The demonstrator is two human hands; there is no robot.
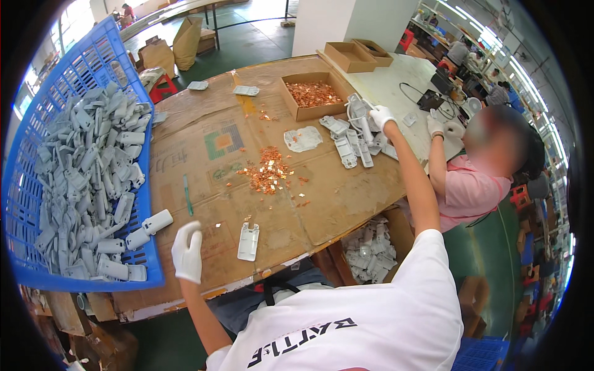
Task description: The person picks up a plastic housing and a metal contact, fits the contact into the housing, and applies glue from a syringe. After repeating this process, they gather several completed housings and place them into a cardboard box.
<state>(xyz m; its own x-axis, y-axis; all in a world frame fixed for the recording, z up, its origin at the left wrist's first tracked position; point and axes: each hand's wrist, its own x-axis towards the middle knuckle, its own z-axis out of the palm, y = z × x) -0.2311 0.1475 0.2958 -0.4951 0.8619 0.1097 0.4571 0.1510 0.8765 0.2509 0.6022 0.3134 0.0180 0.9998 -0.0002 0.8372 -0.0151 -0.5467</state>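
My right hand (pixel 383 119), white-gloved, reaches far across the table to a loose pile of pale grey plastic housings (pixel 345 152). Its fingers close on a grey plastic housing (pixel 365 131) at the pile's top; the exact grip is partly hidden. My left hand (pixel 187 253), also gloved, hovers by the near table edge, its fingers loosely bent and apart, holding nothing. To its right, one grey housing (pixel 249 242) lies flat with its hollow side up. Small copper-coloured metal pieces (pixel 270 170) are heaped mid-table, beside a clear plastic bag (pixel 303 140).
A blue basket (pixel 154 247) full of grey housings stands left. A green stick-like tool (pixel 187 195) lies nearby. One cardboard box (pixel 300 114) holds copper pieces; another box (pixel 405 230) below the edge holds housings. A co-worker (pixel 473 185) in pink sits at right, gloved hand near the pile.
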